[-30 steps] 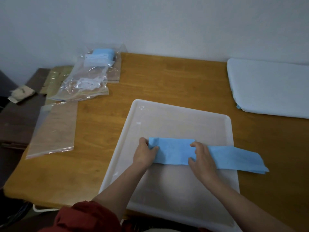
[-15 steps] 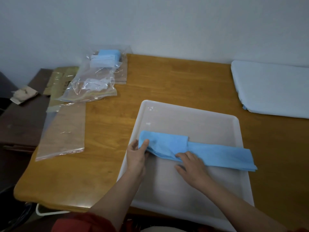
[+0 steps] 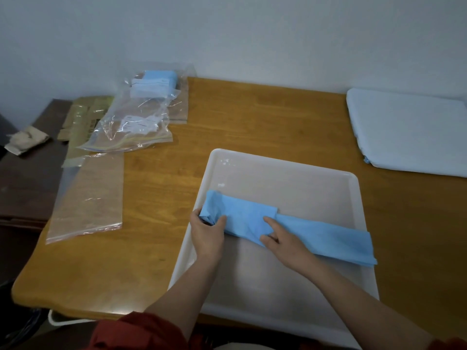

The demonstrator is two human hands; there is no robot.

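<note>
A long folded blue cloth (image 3: 316, 236) lies across a white plastic tray (image 3: 283, 173) on the wooden table (image 3: 252, 117). Its right end hangs over the tray's right rim. My left hand (image 3: 206, 233) grips the cloth's left end, thumb on top and fingers curled under the fold. Just to the right, my right hand (image 3: 283, 239) rests on the cloth with its fingers spread and fairly straight, pressing the folded layer down.
Clear zip bags lie at the table's left: a flat one (image 3: 88, 198) near the edge and a crumpled one (image 3: 136, 125) holding a blue-and-white pack (image 3: 154, 83). A pale blue pad (image 3: 409, 132) covers the far right. A dark side table (image 3: 27, 178) stands to the left.
My left hand has lifted and curled the cloth's left end, bunching it toward me. My right hand has slid left along the cloth. The camera has shifted so the scene sits further right.
</note>
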